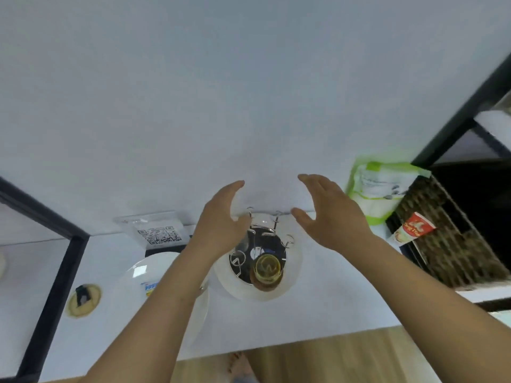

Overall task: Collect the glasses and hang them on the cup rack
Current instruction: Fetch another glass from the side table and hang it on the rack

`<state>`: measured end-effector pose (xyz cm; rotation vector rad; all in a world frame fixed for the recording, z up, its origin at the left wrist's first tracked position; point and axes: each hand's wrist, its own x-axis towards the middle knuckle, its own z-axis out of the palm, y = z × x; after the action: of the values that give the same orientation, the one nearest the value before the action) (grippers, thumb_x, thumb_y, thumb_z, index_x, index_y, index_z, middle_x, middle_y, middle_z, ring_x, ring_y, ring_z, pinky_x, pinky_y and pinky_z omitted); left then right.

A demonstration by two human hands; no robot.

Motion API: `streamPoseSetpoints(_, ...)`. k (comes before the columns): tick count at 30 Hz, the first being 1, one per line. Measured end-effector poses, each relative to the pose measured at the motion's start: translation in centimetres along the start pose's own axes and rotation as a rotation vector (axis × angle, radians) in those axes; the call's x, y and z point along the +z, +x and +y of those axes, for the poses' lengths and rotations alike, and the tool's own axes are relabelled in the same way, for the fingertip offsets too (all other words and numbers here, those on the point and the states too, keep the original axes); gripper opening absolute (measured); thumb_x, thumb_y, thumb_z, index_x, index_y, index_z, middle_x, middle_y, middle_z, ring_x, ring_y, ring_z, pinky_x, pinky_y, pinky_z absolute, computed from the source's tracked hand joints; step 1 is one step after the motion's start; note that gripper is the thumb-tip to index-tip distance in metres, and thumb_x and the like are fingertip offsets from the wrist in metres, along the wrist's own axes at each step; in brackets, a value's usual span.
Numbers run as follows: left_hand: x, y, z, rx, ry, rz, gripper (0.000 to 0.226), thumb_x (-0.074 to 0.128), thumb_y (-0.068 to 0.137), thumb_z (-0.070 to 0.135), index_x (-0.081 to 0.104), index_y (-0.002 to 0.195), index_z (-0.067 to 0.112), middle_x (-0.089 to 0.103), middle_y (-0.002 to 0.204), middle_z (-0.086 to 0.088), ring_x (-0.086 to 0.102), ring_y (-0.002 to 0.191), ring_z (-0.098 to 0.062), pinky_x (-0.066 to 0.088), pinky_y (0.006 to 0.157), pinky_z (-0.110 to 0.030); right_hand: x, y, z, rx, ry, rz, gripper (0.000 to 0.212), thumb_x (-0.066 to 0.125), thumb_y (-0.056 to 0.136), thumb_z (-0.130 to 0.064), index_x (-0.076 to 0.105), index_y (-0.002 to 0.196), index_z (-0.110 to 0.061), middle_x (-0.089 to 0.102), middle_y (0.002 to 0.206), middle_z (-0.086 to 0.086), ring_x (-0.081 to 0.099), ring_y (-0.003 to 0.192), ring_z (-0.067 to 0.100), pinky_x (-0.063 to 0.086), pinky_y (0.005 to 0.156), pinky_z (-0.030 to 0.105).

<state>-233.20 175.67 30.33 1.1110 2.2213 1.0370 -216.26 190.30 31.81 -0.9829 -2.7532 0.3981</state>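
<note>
The cup rack (290, 275) stands on the white counter below me, a round white base with a dark middle and wire hooks rising from it. An amber glass (267, 270) hangs upside down on its near side. A clear glass (262, 219) seems to sit on the far hooks, hard to make out. My left hand (221, 219) hovers over the rack's left side, fingers spread and empty. My right hand (329, 214) hovers over the right side, also spread and empty. Neither hand touches a glass.
A white plate (143, 275) lies left of the rack under my left forearm. A QR-code stand (159, 233) is behind it. A green-and-white bag (378, 189) and a woven basket (448, 239) with a red packet (414, 228) sit at right. The counter's front edge runs below.
</note>
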Motion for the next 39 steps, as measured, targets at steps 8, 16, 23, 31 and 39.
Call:
streamPoseSetpoints(8, 13.5, -5.7, 16.9, 0.439, 0.198, -0.318, 0.062, 0.061, 0.088, 0.017, 0.041, 0.145, 0.028, 0.045, 0.149, 0.009, 0.04, 0.136, -0.01, 0.025, 0.107, -0.018, -9.1, -15.5, 11.5, 0.183, 0.029, 0.233, 0.063, 0.06, 0.09, -0.041, 0.038, 0.146, -0.024, 0.043, 0.151, 0.0, 0.04, 0.137, 0.021, 0.045, 0.101, 0.039)
streamPoseSetpoints(16, 34.3, -17.5, 32.9, 0.88, 0.265, -0.83, 0.054, 0.059, 0.089, 0.03, 0.044, 0.141, 0.036, 0.05, 0.142, 0.019, 0.047, 0.128, -0.002, 0.041, 0.106, -0.027, -14.6, -41.4, 24.6, 0.714, -0.008, 0.428, 0.057, 0.06, 0.092, -0.037, 0.041, 0.144, -0.023, 0.044, 0.15, 0.001, 0.047, 0.129, 0.026, 0.049, 0.092, 0.041)
streamPoseSetpoints(23, 49.9, -32.5, 44.0, 1.262, 0.225, -1.18, 0.05, 0.062, 0.089, 0.028, 0.048, 0.136, 0.039, 0.052, 0.138, 0.017, 0.05, 0.122, -0.004, 0.04, 0.096, -0.019, -17.1, -64.4, 28.3, 1.285, -0.051, 0.655, 0.056, 0.059, 0.091, -0.035, 0.042, 0.143, -0.024, 0.048, 0.144, -0.001, 0.051, 0.123, 0.025, 0.043, 0.092, 0.035)
streamPoseSetpoints(31, 63.9, -51.0, 50.1, 1.522, 0.11, -1.598, 0.046, 0.064, 0.088, 0.02, 0.054, 0.132, 0.028, 0.053, 0.126, 0.012, 0.049, 0.122, -0.009, 0.033, 0.097, -0.02, -17.0, -84.5, 28.4, 1.817, -0.156, 0.68, 0.051, 0.059, 0.09, -0.041, 0.047, 0.138, -0.027, 0.045, 0.145, -0.001, 0.046, 0.129, 0.022, 0.049, 0.093, 0.04)
streamPoseSetpoints(39, 78.3, -63.0, 60.2, 1.663, 0.044, -1.744, 0.045, 0.064, 0.088, 0.018, 0.056, 0.131, 0.023, 0.052, 0.126, 0.015, 0.039, 0.106, 0.014, 0.025, 0.082, 0.007, -19.8, -99.0, 35.3, 2.113, -0.087, 0.732, 0.048, 0.06, 0.091, -0.041, 0.05, 0.135, -0.026, 0.043, 0.148, -0.002, 0.045, 0.132, 0.02, 0.05, 0.09, 0.037)
